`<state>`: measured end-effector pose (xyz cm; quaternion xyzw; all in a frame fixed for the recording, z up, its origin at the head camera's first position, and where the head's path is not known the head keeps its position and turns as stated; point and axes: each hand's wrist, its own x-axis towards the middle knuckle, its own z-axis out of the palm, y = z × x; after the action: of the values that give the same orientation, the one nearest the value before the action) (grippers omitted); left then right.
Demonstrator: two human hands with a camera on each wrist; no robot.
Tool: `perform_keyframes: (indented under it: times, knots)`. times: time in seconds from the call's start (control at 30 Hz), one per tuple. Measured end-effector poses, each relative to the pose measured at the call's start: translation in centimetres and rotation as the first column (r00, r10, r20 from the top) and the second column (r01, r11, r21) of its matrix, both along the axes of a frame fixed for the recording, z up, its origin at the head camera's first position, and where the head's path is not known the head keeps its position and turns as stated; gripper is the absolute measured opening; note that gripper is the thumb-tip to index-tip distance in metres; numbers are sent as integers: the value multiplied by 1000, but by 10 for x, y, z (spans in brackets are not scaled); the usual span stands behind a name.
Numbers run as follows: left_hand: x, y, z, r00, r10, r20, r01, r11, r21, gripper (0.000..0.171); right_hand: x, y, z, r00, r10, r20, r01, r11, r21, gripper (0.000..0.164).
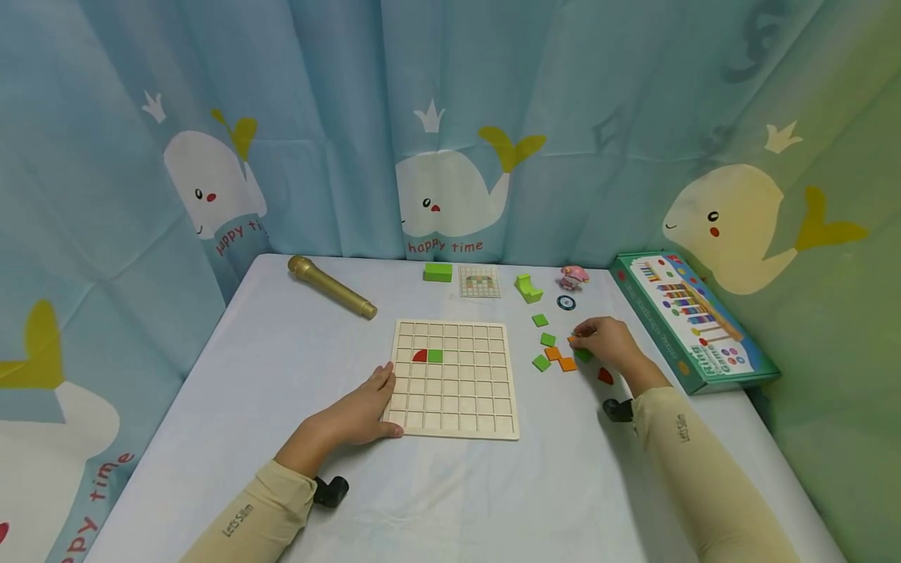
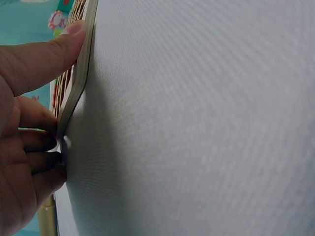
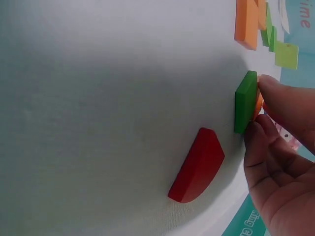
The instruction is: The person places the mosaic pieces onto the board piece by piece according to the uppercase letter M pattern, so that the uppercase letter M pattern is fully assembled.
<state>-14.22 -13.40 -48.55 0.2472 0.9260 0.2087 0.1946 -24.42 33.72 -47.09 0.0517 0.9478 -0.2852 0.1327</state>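
Note:
A wooden grid board (image 1: 450,430) lies on the white table, with a red quarter-circle tile (image 1: 420,356) and a green square tile (image 1: 436,356) in neighbouring cells. My left hand (image 1: 359,407) rests against its near left corner, thumb (image 2: 49,59) on the near edge and fingers along the left side. On the right, my right hand (image 1: 611,344) pinches an orange tile (image 3: 258,104) between thumb and fingers, partly hidden. Just beside these fingertips is a green tile (image 3: 245,103). A red tile (image 3: 198,167) lies nearer the wrist.
Several loose green tiles (image 1: 540,363) and orange tiles (image 1: 567,364) lie right of the board. Behind are a pattern card (image 1: 480,281), green blocks (image 1: 438,272), a gold microphone (image 1: 334,288), a pink figurine (image 1: 573,277) and a round disc (image 1: 566,303). A green toy box (image 1: 693,320) stands far right.

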Motion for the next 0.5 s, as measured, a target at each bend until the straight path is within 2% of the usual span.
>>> perform_keyframes:
  times: [0.3,0.5]
  knots:
    - [0,0,1,1000,0,4,0,1000,0,99,-2,-6,-1,1000,-18,8,18,1000,-5,38]
    - [-1,0,-1,1000,-1,-2,1,1000,-3,99,-2,-10,-2,999,-44,-8,44,999,-16,31]
